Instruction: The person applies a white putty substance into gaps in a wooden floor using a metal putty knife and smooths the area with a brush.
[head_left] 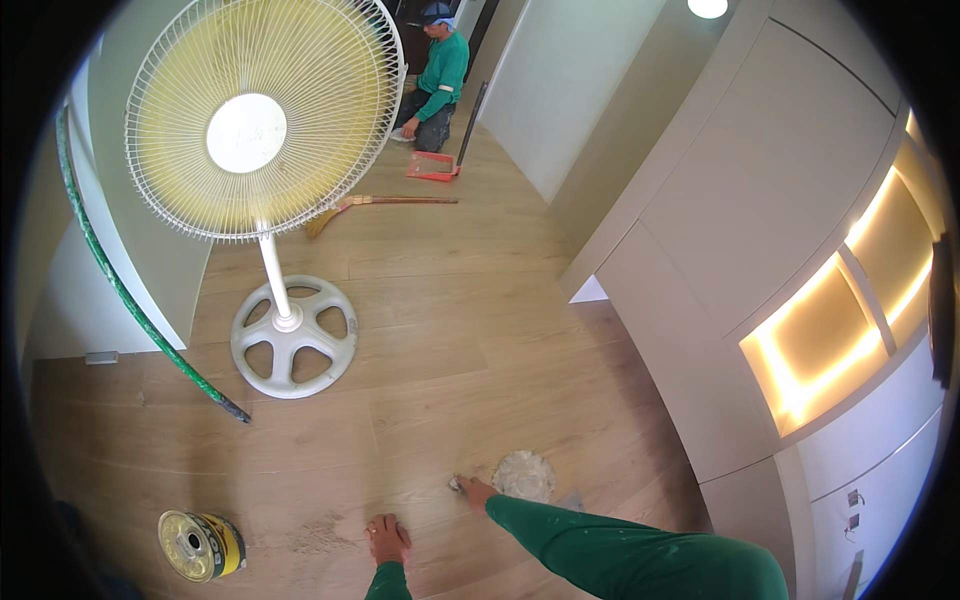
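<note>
My left hand (388, 538) rests on the wood-look floor (420, 420), palm down with its fingers stretched out. To its right, my right hand (477, 493) is closed on a small grey object (456, 484) held against the floor; its exact kind is too small to make out. Just beyond that wrist lies a round, whitish, lumpy patch or pad (524, 474). A small greyish flat piece (572, 500) shows partly behind my right sleeve. On the floor to the left of my left hand is a dusty dark smear (322, 533).
A yellow and black tin (202, 547) lies at lower left. Ahead stand a white pedestal fan (293, 338) and a leaning green pole (125, 295). Farther off are a broom (385, 200), a red dustpan (432, 167) and a kneeling person (440, 75). Lit cabinets (815, 345) line the right.
</note>
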